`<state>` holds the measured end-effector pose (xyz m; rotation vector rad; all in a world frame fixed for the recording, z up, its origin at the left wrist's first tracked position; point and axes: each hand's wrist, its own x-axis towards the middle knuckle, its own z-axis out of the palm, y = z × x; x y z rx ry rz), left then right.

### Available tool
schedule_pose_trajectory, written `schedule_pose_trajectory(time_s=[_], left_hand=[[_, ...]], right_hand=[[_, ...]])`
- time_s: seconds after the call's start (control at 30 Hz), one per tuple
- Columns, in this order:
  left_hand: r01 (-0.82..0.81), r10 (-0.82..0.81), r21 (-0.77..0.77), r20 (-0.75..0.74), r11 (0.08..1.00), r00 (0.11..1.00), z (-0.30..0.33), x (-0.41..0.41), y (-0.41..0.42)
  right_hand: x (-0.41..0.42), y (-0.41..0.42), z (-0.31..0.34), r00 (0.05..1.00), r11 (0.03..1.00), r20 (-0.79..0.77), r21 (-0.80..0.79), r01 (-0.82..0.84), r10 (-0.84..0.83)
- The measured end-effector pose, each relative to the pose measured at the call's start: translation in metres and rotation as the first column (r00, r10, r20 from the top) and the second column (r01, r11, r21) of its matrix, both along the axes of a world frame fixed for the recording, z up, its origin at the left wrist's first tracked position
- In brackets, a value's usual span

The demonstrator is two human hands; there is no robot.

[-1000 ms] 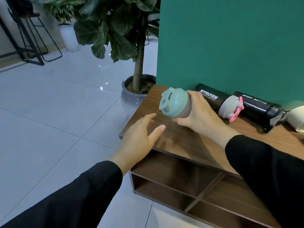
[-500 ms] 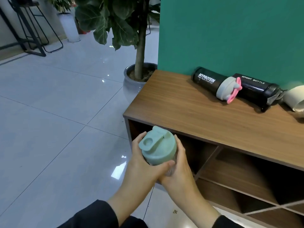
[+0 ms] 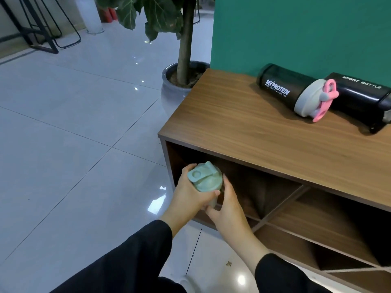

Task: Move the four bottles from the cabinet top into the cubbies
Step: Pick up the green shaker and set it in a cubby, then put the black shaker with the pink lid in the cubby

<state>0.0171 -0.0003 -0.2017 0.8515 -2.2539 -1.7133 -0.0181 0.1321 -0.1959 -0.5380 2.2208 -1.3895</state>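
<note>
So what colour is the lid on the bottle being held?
Pale mint green lid, clearest in the head view.

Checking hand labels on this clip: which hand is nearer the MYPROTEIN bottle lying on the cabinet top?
Right. The right hand grips the green-lidded bottle from the side facing the MYPROTEIN bottle; the left hand grips its far side. Both are well below it.

Pale mint-green plastic shaker bottle (image 3: 204,179), black cylindrical shaker bottle with white MYPROTEIN lettering, grey lid and pink loop (image 3: 296,92), black sport bottle with what looks like white lettering (image 3: 359,96), walnut-brown wood-grain cabinet top (image 3: 243,127), teal painted wall (image 3: 296,28), pale grey glossy floor tiles (image 3: 74,134), black long sleeves (image 3: 127,261).
</note>
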Motion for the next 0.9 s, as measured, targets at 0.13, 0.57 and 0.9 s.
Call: schedule_pose_trajectory(time_s=[0.13, 0.57, 0.9], left_hand=[[0.017, -0.013, -0.069, 0.056, 0.997, 0.998, -0.016, -0.02, -0.028], [-0.007, 0.009, -0.027, 0.067, 1.0, 0.998, -0.045, -0.05, -0.048], [-0.019, 0.019, 0.04, 0.004, 0.999, 1.0, -0.041, -0.043, -0.04]], right_hand=[[-0.004, 0.01, -0.011, 0.998, 0.991, -0.051, 0.128, -0.029, 0.035], [-0.011, 0.018, 0.022, 0.977, 0.99, -0.18, -0.059, -0.125, 0.112], [-0.037, 0.015, 0.115, 0.759, 0.913, -0.646, -0.357, -0.196, -0.089]])
